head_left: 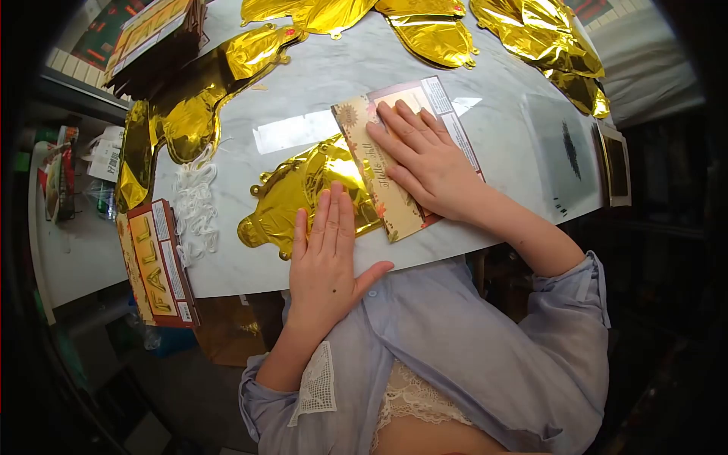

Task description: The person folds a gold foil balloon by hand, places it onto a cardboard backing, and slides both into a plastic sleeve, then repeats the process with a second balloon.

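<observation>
From where I stood, the person had both palms down on the marbled table (326, 87), over a gold foil balloon (292, 193) and a folded card (365, 163) printed with leaves. The balloon lay flat and uninflated near the front edge, its right part hidden by the card; whether it ran inside the fold or merely underneath, I could not tell.

The left hand (324, 262) rested along the near side of the foil, fingers straight and close together, the little one a bit apart, the thumb stuck out sideways; it pinched nothing. The right hand (436, 163) lay across the card with its fingers spread, pressing rather than gripping.

To my eye, the step in hand was flattening the foil and matching it to the card. The next move seemed to call for the right hand to steady the card while the left tucked in the foil that stuck out, gently, since such thin stuff could crease or catch at its small tabs.

A tangle of white string (196, 201) lay to the left, with a pile of "FALL" cards (155, 265) beside it. More gold balloons (341, 15) lined the far edge, and a clear plastic sheet or bag (546, 152) lay to the right.
</observation>
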### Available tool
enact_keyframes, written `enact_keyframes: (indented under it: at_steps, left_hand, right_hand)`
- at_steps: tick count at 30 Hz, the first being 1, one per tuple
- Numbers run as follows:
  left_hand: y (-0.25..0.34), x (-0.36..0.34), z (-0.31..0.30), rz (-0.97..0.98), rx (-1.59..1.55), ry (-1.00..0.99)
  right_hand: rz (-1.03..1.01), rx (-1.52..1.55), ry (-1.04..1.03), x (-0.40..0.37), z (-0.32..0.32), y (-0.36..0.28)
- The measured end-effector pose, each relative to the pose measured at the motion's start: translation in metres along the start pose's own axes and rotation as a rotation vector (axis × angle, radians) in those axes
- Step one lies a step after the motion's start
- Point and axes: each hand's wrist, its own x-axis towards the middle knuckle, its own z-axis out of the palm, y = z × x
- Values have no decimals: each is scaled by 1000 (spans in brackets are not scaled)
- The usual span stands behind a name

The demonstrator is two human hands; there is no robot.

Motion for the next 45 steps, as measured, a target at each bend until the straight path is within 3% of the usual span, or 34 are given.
enact_keyframes:
  at_steps: [14, 18, 21, 22, 23, 26, 30, 33, 36, 38, 41, 42, 45]
  left_hand:
    - [-2, -2, -2, 19, -103, 10]
    - [-4, -24, -4, -67, -404, 478]
    - [6, -51, -13, -515, -945, 659]
    - [5, -56, -18, -577, -1172, 693]
    - [9, -58, -25, -580, -1167, 694]
    - [18, -58, -45, -645, -1669, 704]
    - [8, -40, -49, -661, -1711, 678]
    - [-17, -36, -51, -798, -1877, 506]
    - [-41, -20, -47, -719, -1655, 281]
    - [-22, 1, -63, -729, -1285, 161]
    - [-29, -7, -49, -618, -962, 209]
    - [-29, -7, -51, -587, -620, 169]
    - [-19, -7, -54, -512, -574, 146]
  right_hand:
    - [-76, -18, 29, 16, 16, -36]
    - [-97, -38, 87, 16, 17, -36]
    - [-92, -37, 84, 15, 17, -36]
    - [-93, -43, 88, 15, 17, -36]
    - [-95, -48, 93, 15, 18, -36]
    - [-99, -61, 101, 15, 17, -36]
    - [-95, -53, 116, 15, 21, -36]
    - [-94, -36, 134, 15, 23, -36]
    - [-66, -1, 83, 14, 24, -36]
    - [-64, 5, 83, 14, 25, -35]
    - [-77, 3, 79, 14, 23, -35]
    - [-77, 7, 84, 14, 23, -35]
    - [-76, -1, 78, 14, 23, -35]
